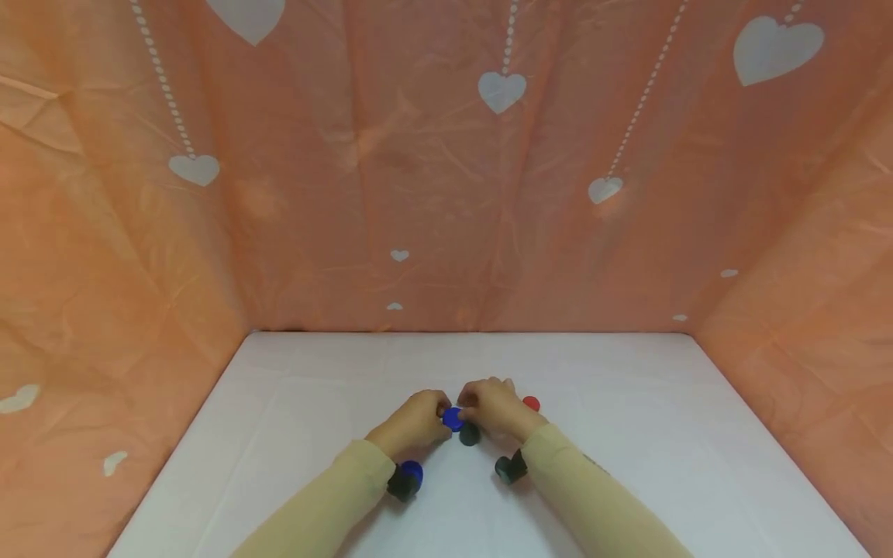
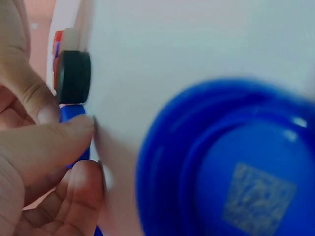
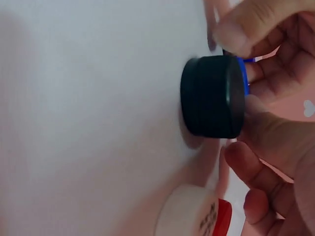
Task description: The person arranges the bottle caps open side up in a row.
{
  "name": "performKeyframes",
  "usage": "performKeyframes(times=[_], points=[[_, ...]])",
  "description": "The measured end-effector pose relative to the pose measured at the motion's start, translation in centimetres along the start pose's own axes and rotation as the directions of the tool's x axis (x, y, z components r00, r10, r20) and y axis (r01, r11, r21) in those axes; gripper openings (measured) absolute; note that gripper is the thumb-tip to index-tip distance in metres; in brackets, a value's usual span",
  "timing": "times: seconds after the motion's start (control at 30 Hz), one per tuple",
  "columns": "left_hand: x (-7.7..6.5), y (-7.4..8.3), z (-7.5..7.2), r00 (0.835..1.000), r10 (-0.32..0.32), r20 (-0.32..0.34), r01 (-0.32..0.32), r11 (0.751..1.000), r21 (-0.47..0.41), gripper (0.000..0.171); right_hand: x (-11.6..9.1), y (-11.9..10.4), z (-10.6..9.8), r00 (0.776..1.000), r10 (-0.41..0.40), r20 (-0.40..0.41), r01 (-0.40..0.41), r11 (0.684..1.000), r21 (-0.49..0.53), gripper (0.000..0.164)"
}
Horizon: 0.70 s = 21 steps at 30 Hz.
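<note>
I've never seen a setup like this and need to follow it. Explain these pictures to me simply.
There is no machine here: a person works with two bare hands, the left hand and the right hand.

The wide picture comes from a camera on the head, looking forward and down. The two close ones come from cameras on the wrists, and look turned sideways.

Both hands appear to hold a blue piece between them. On the white table, a dark piece sits just on the person's side of it, and a red piece lies by the right wrist. The right wrist view adds a white piece with printed marks. The large blue round bearing a patterned square is simply close to the left camera.
</note>
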State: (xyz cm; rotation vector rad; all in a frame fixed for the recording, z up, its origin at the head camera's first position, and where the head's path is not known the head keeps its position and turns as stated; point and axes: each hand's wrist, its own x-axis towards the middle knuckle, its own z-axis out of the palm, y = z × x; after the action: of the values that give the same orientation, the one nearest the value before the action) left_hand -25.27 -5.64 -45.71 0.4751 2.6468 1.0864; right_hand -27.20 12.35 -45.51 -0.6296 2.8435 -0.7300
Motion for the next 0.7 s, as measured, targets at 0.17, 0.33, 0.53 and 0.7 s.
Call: performKeyframes(times=[0.17, 0.33, 0.53, 0.7], points=[[-0.2, 0.3, 0.2, 1.0, -0.009, -0.01, 0.01, 1.0, 0.007, 0.023, -0.1, -0.4, -0.2, 0.999, 0.021, 0.05, -0.024, 0.998, 0.062, 0.01], [-0.2, 0.3, 0.1, 1.0, -0.009, -0.023, 0.01, 0.999, 0.043, 0.023, -0.2, -0.7, -0.2, 0.996, 0.029, 0.086, -0.039, 0.993, 0.109, 0.011], [-0.2, 0.2, -0.5, 0.999, 0.006, -0.043, -0.003, 0.999, 0.053, 0.03, -0.3, -0.5, -0.4, 0.993, 0.044, 0.107, -0.061, 0.984, 0.168, 0.017], [-0.5, 0.4, -1.8, 0.997, 0.06, -0.047, -0.061, 0.998, -0.009, 0.021, -0.3, -0.4, -1.1, 0.994, 0.004, 0.112, -0.041, 0.944, 0.326, 0.025]])
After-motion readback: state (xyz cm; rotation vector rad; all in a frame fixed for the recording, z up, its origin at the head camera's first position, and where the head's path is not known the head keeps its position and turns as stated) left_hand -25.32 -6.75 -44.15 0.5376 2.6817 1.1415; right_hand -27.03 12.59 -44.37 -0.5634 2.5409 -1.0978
